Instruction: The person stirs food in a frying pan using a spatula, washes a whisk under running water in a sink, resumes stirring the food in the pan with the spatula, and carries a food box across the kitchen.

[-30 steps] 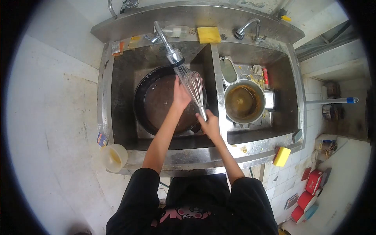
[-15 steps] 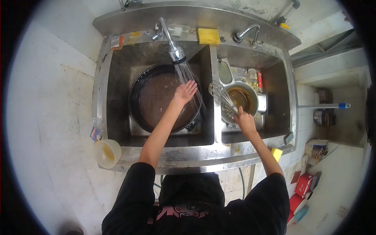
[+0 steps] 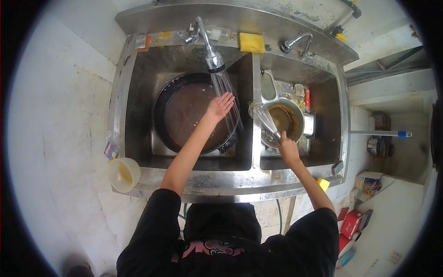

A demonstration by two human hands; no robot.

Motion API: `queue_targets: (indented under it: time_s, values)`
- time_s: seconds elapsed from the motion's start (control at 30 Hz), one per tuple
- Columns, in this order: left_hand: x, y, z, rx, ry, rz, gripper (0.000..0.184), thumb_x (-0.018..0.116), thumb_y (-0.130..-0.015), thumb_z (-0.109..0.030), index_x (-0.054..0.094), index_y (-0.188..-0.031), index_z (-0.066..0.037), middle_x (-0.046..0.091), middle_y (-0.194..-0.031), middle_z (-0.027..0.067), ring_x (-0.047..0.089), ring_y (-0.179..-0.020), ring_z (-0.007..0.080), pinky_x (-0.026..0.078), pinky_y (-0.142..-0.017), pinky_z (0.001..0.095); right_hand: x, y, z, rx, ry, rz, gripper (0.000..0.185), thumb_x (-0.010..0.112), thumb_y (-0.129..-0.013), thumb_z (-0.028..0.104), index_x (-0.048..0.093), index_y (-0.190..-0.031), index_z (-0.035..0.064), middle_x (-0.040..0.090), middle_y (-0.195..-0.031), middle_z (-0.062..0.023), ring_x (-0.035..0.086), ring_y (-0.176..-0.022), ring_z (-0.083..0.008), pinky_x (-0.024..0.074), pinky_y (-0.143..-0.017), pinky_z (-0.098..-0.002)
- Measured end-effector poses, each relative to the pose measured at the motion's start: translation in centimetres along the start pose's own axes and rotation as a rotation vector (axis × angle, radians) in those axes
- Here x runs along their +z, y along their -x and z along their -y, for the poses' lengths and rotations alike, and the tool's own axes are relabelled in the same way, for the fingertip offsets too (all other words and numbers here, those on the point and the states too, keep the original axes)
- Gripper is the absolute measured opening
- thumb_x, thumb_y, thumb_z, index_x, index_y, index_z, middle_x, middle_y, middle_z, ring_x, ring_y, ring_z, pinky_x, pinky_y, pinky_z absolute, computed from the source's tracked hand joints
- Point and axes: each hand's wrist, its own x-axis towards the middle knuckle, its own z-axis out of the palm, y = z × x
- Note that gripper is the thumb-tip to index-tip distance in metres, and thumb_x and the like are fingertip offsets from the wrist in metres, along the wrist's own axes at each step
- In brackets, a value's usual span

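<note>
My left hand (image 3: 221, 107) is open, fingers stretched, at the edge of the spray falling from the faucet (image 3: 213, 60). Beneath it, a large black pan (image 3: 160, 113) full of brownish water lies in the left sink. My right hand (image 3: 289, 148) is closed round the handle of a wire whisk (image 3: 266, 119). The whisk's wires point up and left, over the rim of a metal pot (image 3: 301, 121) and towards the sink divider. Brownish liquid stands in that pot, which sits in the right sink.
A yellow sponge (image 3: 251, 43) lies on the back ledge, near a second faucet (image 3: 297, 45). In the right sink are a metal container (image 3: 268, 87) and a slotted turner (image 3: 299, 89). A pale plastic bowl (image 3: 124, 175) rests at the front left corner.
The camera view has shifted slightly. My left hand stays open by the spray, and my right hand still grips the whisk, whose wires now look blurred.
</note>
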Motion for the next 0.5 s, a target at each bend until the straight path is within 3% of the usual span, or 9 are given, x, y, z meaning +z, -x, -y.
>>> queue_targets:
  time_s: [0.13, 0.27, 0.33, 0.4, 0.5]
  values:
    - [-0.1, 0.3, -0.1, -0.021, 0.064, -0.061, 0.041, 0.029, -0.083, -0.011, 0.036, -0.122, 0.0, 0.038, -0.128, 0.0099, 0.034, -0.119, 0.0242, 0.027, -0.1, 0.0357, -0.2, 0.6, 0.2, -0.079, -0.135, -0.166, 0.044, 0.058, -0.074, 0.014, 0.035, -0.105, -0.0066, 0.056, -0.065, -0.0233, 0.055, -0.059, -0.0389, 0.0442, -0.053, -0.0452]
    - [0.0, 0.0, -0.3, -0.004, 0.03, -0.014, 0.041, 0.03, -0.082, -0.011, 0.036, -0.121, 0.0, 0.039, -0.127, 0.011, 0.035, -0.119, 0.0244, 0.028, -0.1, 0.0357, 0.3, -0.2, 0.0, -0.055, -0.061, -0.073, 0.046, 0.058, -0.074, 0.014, 0.035, -0.108, -0.0076, 0.055, -0.065, -0.0232, 0.055, -0.06, -0.0387, 0.0442, -0.053, -0.0446]
    - [-0.5, 0.3, -0.4, -0.014, 0.04, -0.026, 0.041, 0.031, -0.082, -0.01, 0.037, -0.121, 0.0, 0.039, -0.126, 0.0115, 0.035, -0.119, 0.0247, 0.028, -0.1, 0.0358, 0.6, 0.7, 0.4, -0.111, -0.175, -0.219, 0.048, 0.058, -0.074, 0.014, 0.035, -0.109, -0.0083, 0.055, -0.064, -0.023, 0.055, -0.059, -0.0386, 0.0441, -0.052, -0.0442]
    - [-0.5, 0.4, -0.3, 0.008, 0.076, -0.073, 0.038, 0.03, -0.082, -0.01, 0.042, -0.117, 0.001, 0.047, -0.12, 0.0114, 0.044, -0.112, 0.025, 0.035, -0.095, 0.0355, 0.4, 1.0, 0.9, -0.058, -0.142, -0.13, 0.048, 0.059, -0.074, 0.014, 0.036, -0.109, -0.0083, 0.055, -0.064, -0.023, 0.055, -0.06, -0.0387, 0.0441, -0.053, -0.0443]
    - [-0.3, 0.7, -0.3, 0.015, 0.025, -0.099, 0.038, 0.029, -0.082, -0.009, 0.043, -0.115, 0.001, 0.047, -0.119, 0.0111, 0.044, -0.112, 0.0248, 0.035, -0.095, 0.0356, 0.0, 0.3, 0.9, -0.006, -0.1, -0.058, 0.048, 0.059, -0.074, 0.014, 0.036, -0.109, -0.0082, 0.055, -0.065, -0.0231, 0.055, -0.061, -0.0387, 0.044, -0.053, -0.0444]
